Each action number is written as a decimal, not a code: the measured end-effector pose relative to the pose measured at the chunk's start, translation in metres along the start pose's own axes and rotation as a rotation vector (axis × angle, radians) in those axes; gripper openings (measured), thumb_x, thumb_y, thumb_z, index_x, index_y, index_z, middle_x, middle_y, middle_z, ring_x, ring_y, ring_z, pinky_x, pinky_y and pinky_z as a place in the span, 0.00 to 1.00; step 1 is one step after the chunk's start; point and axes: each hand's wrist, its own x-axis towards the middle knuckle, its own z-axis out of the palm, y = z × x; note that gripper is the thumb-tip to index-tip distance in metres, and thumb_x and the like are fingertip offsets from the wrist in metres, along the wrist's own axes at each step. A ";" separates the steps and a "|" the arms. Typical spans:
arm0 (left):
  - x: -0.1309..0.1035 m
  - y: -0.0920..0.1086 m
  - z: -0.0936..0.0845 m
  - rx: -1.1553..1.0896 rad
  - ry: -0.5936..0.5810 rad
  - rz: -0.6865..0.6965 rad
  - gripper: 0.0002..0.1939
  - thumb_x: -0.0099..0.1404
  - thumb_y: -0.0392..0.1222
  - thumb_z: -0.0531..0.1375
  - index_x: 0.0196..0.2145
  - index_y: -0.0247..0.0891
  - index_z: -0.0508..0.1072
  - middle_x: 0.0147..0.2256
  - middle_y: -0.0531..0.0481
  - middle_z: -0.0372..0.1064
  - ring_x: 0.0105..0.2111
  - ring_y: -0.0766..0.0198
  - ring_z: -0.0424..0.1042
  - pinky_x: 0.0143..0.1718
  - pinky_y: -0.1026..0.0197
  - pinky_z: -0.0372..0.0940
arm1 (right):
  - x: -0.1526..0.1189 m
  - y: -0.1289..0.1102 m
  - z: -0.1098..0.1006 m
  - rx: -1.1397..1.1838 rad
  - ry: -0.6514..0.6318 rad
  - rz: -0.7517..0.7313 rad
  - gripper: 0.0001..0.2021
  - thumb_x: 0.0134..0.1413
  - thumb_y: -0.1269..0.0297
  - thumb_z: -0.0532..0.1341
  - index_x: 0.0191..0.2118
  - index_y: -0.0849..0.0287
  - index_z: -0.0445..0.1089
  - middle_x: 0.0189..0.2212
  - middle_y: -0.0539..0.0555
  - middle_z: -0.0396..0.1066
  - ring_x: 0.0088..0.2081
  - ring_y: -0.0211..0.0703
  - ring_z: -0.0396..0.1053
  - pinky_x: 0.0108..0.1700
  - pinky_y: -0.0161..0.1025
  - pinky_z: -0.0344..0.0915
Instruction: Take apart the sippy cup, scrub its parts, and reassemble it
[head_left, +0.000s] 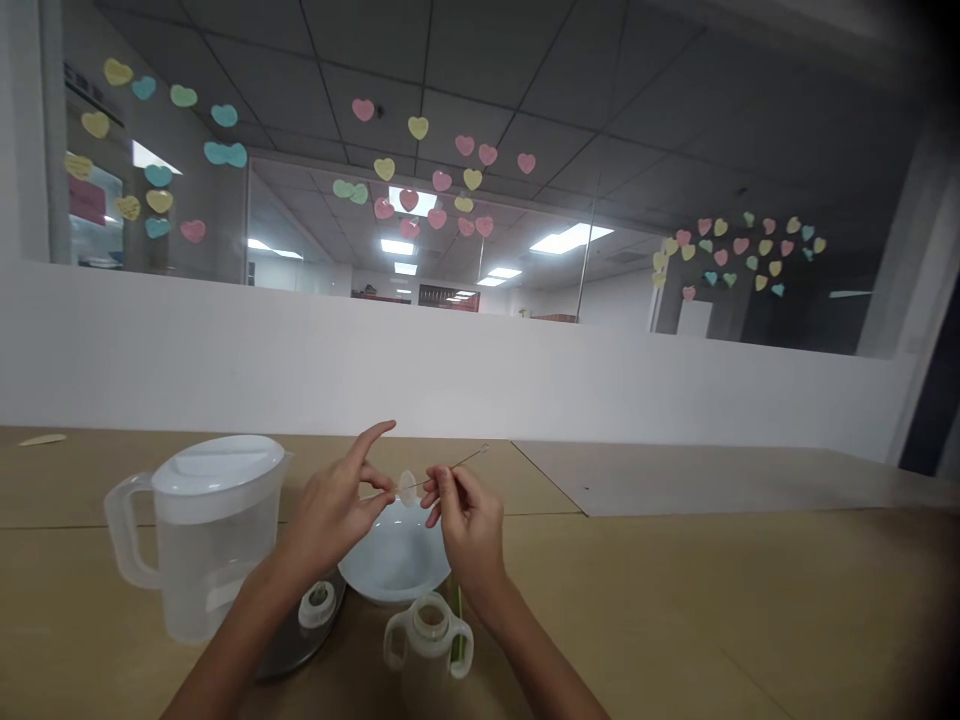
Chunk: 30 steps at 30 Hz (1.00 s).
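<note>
Over the bowl, my left hand pinches a small translucent piece that looks like a silicone bottle nipple, its index finger raised. My right hand grips a thin wire brush with a small loop at its far end. The wire's other end runs to the nipple; whether it passes inside cannot be made out. Beneath both hands sits a white bowl. Nearer to me stands an uncapped two-handled baby bottle, with a green strip-like thing beside it, partly hidden.
A lidded clear pitcher stands at the left, its lower part partly behind my left forearm. A white ring-shaped cap rests on a dark round tray. Behind the brown table rises a white wall with windows.
</note>
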 end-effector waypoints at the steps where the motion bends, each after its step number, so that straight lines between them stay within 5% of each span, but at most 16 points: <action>1: 0.001 -0.002 0.000 0.003 0.004 -0.002 0.37 0.56 0.34 0.57 0.61 0.48 0.47 0.30 0.58 0.74 0.35 0.63 0.73 0.39 0.63 0.61 | -0.001 0.004 0.003 -0.004 -0.029 0.015 0.17 0.61 0.57 0.51 0.30 0.63 0.69 0.20 0.51 0.67 0.16 0.32 0.62 0.19 0.29 0.61; 11: 0.001 -0.011 0.011 0.021 -0.106 0.048 0.41 0.57 0.33 0.54 0.64 0.49 0.40 0.30 0.56 0.71 0.35 0.61 0.69 0.38 0.61 0.60 | -0.011 0.007 0.023 -0.239 -0.091 -0.280 0.15 0.60 0.66 0.52 0.26 0.61 0.70 0.18 0.50 0.65 0.20 0.33 0.57 0.23 0.32 0.52; 17: 0.007 -0.015 0.020 0.021 -0.152 0.020 0.40 0.58 0.36 0.54 0.64 0.44 0.41 0.33 0.52 0.71 0.36 0.61 0.69 0.39 0.60 0.60 | -0.006 -0.002 0.018 -0.210 -0.147 -0.144 0.16 0.58 0.63 0.54 0.23 0.62 0.69 0.14 0.45 0.54 0.18 0.31 0.49 0.20 0.31 0.47; 23: 0.010 -0.014 0.028 0.053 -0.123 0.027 0.40 0.56 0.37 0.56 0.64 0.45 0.44 0.31 0.54 0.70 0.35 0.60 0.69 0.39 0.59 0.61 | 0.003 -0.015 -0.004 -0.126 -0.081 -0.109 0.17 0.60 0.62 0.52 0.25 0.63 0.72 0.16 0.48 0.60 0.20 0.33 0.56 0.22 0.30 0.52; 30: 0.007 -0.001 0.022 -0.103 -0.017 -0.002 0.43 0.47 0.30 0.58 0.61 0.47 0.52 0.22 0.61 0.67 0.25 0.68 0.68 0.35 0.65 0.63 | 0.010 -0.002 -0.007 -0.013 0.011 -0.088 0.17 0.61 0.59 0.53 0.30 0.63 0.74 0.17 0.48 0.60 0.21 0.33 0.57 0.24 0.31 0.54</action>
